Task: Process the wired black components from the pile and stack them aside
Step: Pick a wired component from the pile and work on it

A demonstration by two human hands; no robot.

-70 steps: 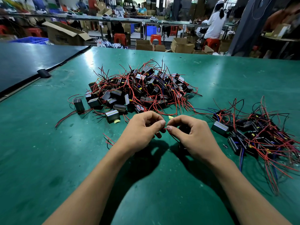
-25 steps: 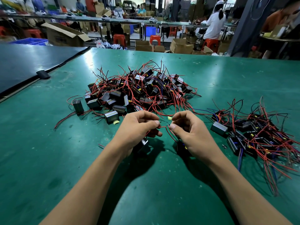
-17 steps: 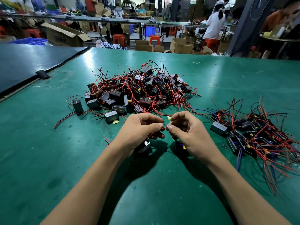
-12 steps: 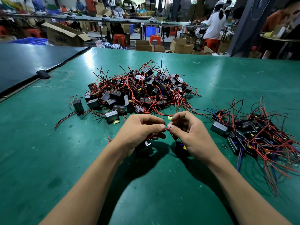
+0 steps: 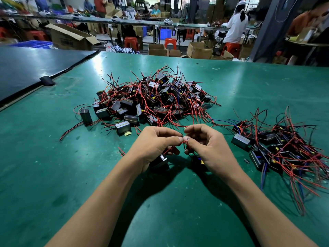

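Note:
A big pile of black components (image 5: 151,100) with red and black wires lies at the middle of the green table (image 5: 53,166). A second heap of the same components (image 5: 277,150) lies at the right. My left hand (image 5: 154,145) and my right hand (image 5: 210,145) meet in front of the pile, fingertips together, each pinching thin red wire ends (image 5: 183,142). One black component (image 5: 161,160) hangs under my left hand and another component (image 5: 198,160) sits under my right palm, mostly hidden.
A loose component (image 5: 122,128) with a yellow tab and another component (image 5: 85,115) lie at the pile's left fringe. A dark blue mat (image 5: 26,68) covers the table's far left. Cardboard boxes, red stools and people at other benches stand beyond the far edge.
My hands, a little apart a second ago, have come together so the fingertips touch over the wire ends. The component under my left hand has shifted slightly. The piles are unchanged.

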